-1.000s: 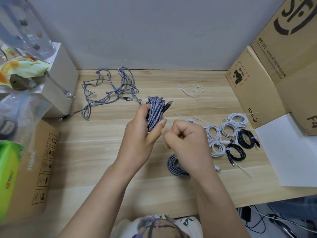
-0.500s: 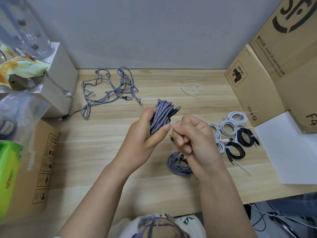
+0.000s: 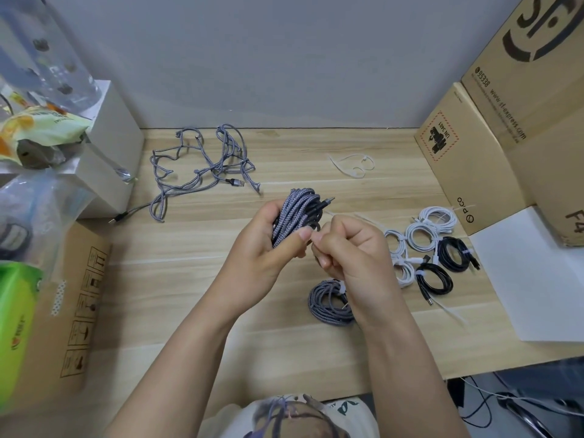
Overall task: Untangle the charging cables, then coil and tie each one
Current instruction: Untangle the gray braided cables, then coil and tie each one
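Gripping a grey braided bundle (image 3: 295, 219) in the left hand (image 3: 268, 257), thumb pressed across the strands, plug end poking out up right, the whole coil held above mid desk (image 3: 196, 279). Right hand (image 3: 354, 251) curled into a fist just beside it, fingertips pinching something thin at the bundle (probably a white tie; too small to tell). Beneath the right wrist, flat on the desk: a tied grey coil (image 3: 328, 303), partly hidden by the forearm. To its right, clustered close: white coils (image 3: 420, 235), partly behind the right hand, and black coils (image 3: 442, 267), a loose white tie (image 3: 452, 311) trailing toward the white sheet (image 3: 531, 286). Far left, near the wall: a tangled grey cable (image 3: 202, 165), spread loose, one plug reaching the white box (image 3: 107, 165). Far centre: bent white ties (image 3: 350, 164), well apart from everything. Hemming in the left edge: a brown carton (image 3: 72, 305) lying flat, a green pack (image 3: 15, 327) on it, bags (image 3: 28, 140) piled above. Blocking the right: two cartons (image 3: 505, 121) standing against the wall, the nearer touching the sheet. Open wood between tangle and hands, and along the near edge below the forearms; dark cords (image 3: 505, 403) hanging past the desk's near right corner.
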Tool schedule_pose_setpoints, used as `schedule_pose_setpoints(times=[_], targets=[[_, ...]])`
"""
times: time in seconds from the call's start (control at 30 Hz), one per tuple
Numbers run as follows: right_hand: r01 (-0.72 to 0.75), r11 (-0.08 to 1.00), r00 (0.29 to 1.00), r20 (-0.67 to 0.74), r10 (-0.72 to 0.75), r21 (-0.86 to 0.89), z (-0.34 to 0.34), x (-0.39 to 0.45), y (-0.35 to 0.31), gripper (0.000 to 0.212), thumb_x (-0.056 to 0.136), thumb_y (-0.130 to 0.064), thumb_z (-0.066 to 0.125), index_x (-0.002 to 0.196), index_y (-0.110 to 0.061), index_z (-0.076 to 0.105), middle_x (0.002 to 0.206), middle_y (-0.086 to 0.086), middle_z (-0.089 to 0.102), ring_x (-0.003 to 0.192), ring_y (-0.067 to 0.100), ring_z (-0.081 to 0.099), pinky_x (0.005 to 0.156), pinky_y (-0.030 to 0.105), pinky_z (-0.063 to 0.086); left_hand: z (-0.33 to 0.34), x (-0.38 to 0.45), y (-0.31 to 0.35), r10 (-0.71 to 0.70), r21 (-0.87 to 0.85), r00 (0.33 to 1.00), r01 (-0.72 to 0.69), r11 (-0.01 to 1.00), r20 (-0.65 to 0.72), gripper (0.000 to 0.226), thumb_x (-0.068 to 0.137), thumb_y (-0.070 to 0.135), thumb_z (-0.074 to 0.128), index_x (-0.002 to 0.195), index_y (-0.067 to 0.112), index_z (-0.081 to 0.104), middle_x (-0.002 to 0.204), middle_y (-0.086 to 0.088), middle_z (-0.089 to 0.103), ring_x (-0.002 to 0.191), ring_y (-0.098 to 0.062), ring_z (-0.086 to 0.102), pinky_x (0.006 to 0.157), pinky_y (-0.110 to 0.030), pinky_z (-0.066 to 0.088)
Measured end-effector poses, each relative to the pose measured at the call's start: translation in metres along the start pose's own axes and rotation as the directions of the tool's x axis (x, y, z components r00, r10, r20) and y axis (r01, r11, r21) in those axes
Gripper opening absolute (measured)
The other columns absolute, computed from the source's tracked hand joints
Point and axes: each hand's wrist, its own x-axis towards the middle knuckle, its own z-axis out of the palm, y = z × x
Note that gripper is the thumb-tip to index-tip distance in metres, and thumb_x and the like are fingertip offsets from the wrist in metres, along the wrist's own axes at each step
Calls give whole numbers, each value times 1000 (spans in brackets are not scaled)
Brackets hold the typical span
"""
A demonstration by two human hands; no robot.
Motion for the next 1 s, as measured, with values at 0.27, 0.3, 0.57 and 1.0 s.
schedule_pose_setpoints(times=[0.27,0.3,0.57,1.0], targets=[[-4,997,998,59,8,-77,-1,6,4,40,77,-8,60,44,-23,43,48,-1,46,56,21,41,44,13,28,-6,-1,0,-121,-114,991,126,985,48,29,79,30,61,100,11,54,69,0,56,66,-14,50,71,-38,40],[-27,996,998,52,31,-83,-2,6,3,43,82,-9,62,45,-23,43,47,-1,47,54,20,41,43,13,27,-8,-1,0,-130,-115,990,135,984,53,30,77,34,61,97,13,54,67,-1,55,65,-14,50,71,-39,38],[-63,923,998,-49,48,-379,-9,6,7,34,89,-32,58,57,-19,56,46,-7,53,44,0,44,52,13,33,-11,1,1,-159,-66,986,162,985,42,49,71,40,62,108,9,52,63,7,55,61,-9,51,70,-33,39],[35,897,999,10,-34,-440,-5,-6,-4,15,89,-12,62,81,-24,65,51,-15,57,49,-1,50,53,12,38,-10,-1,9,-157,5,988,157,988,-12,10,94,3,49,95,9,57,56,8,51,54,-4,47,61,-17,46]])
